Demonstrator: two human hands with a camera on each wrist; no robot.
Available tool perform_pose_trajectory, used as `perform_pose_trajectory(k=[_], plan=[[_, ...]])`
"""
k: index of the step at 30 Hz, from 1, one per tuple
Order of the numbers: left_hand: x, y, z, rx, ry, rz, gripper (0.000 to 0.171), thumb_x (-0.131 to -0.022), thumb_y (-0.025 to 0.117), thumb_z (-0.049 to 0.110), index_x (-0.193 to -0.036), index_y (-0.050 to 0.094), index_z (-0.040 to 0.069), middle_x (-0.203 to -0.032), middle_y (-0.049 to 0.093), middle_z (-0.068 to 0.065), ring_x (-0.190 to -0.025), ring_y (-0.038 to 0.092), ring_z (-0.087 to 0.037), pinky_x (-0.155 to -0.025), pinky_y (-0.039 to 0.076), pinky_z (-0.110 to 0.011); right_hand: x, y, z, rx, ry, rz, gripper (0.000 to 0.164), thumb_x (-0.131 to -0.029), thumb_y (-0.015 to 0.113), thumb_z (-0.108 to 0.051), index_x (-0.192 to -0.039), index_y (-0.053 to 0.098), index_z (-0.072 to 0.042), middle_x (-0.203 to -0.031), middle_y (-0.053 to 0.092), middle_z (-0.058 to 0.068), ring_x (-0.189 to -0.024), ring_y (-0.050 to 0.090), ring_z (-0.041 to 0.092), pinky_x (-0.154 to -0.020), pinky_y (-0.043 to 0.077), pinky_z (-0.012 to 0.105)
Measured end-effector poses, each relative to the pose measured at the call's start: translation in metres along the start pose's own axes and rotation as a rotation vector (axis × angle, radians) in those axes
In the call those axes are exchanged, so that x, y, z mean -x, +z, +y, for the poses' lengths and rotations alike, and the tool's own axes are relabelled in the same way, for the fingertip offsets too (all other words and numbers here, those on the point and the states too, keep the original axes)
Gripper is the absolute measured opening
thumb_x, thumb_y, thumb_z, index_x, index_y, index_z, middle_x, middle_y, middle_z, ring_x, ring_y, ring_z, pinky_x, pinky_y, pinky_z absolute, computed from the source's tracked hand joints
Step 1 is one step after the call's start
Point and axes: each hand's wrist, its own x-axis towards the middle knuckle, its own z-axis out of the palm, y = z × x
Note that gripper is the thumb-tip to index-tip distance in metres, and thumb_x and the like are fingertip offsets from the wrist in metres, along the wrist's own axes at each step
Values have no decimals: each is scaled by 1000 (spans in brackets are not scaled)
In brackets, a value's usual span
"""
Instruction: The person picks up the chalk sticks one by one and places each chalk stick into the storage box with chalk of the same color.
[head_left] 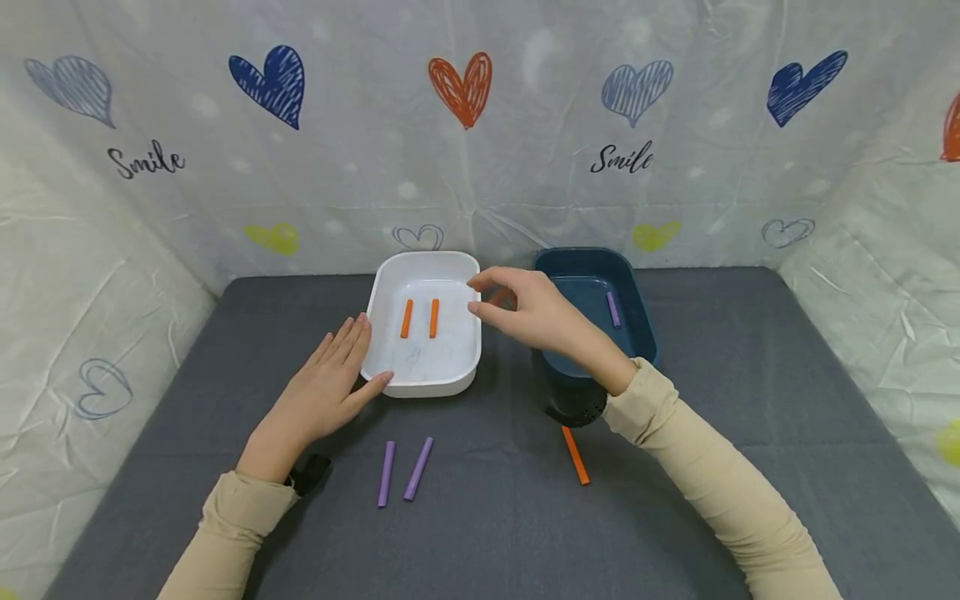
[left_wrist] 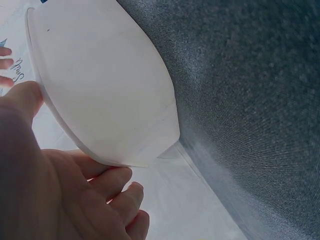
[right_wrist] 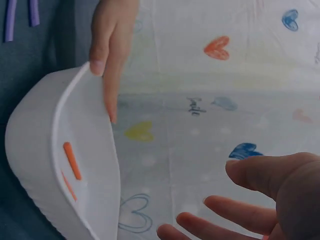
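Observation:
Two short orange sticks lie side by side in a white tray (head_left: 423, 389), the left one (head_left: 407, 319) tilted slightly from the right one (head_left: 433, 318). Along the tray's left side my left hand (head_left: 318, 392) rests with straight fingers at the rim, its thumb on the front corner; the left wrist view shows these fingers (left_wrist: 112, 182) against the rim from below. My right hand (head_left: 532, 308) hovers by the tray's right rim, fingers loosely bent and apart from the thumb. Nothing shows between them in the right wrist view, where the thumb (right_wrist: 255, 172) stands clear of the tray.
A dark blue tray (head_left: 637, 317) stands to the right, partly behind my right arm, with a purple stick (head_left: 613, 309) in it. Nearer on the grey tabletop (head_left: 487, 533) lie two purple sticks (head_left: 386, 475) and an orange stick (head_left: 576, 456). A patterned curtain (head_left: 360, 167) hangs behind.

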Motion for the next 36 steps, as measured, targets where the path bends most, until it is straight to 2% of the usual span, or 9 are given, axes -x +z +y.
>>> perform_pose_trajectory(k=[7, 16, 22, 31, 36], plan=[[1, -1, 0, -3, -1, -3, 86, -103, 43, 54, -156, 9, -5, -164, 6, -20, -151, 6, -35, -122, 7, -50, 26, 0, 0, 50, -56, 46, 33, -98, 64, -28, -128, 65, -14, -122, 66, -2, -96, 63, 10, -75, 51, 34], [2, -1, 1, -6, -4, -4, 86, -103, 42, 55, -156, 10, -5, -164, 7, -20, -151, 6, -35, -122, 8, -51, 61, 4, 5, 118, -105, 79, 34, -96, 68, -26, -127, 66, -15, -121, 65, -4, -100, 60, 9, -86, 51, 37], [2, -1, 1, -5, -4, 1, 86, -103, 43, 55, -156, 10, -5, -164, 7, -20, -151, 6, -35, -122, 9, -51, 82, 4, 9, 102, -136, 102, 32, -96, 68, -24, -127, 66, -16, -117, 65, -6, -100, 59, 9, -88, 52, 38], [2, 0, -1, -7, -7, -3, 87, -103, 41, 56, -156, 10, -4, -164, 6, -20, -151, 5, -34, -122, 9, -51, 110, 5, 20, 50, -153, 131, 32, -97, 67, -19, -128, 65, -16, -128, 64, -2, -112, 62, 17, -93, 52, 37], [1, 0, -2, -8, -6, -14, 86, -103, 41, 55, -157, 9, -4, -164, 5, -19, -151, 4, -34, -121, 8, -52, 124, 8, 27, 1, -159, 134, 33, -95, 69, -16, -128, 65, -17, -128, 64, -1, -115, 61, 16, -96, 51, 36]])
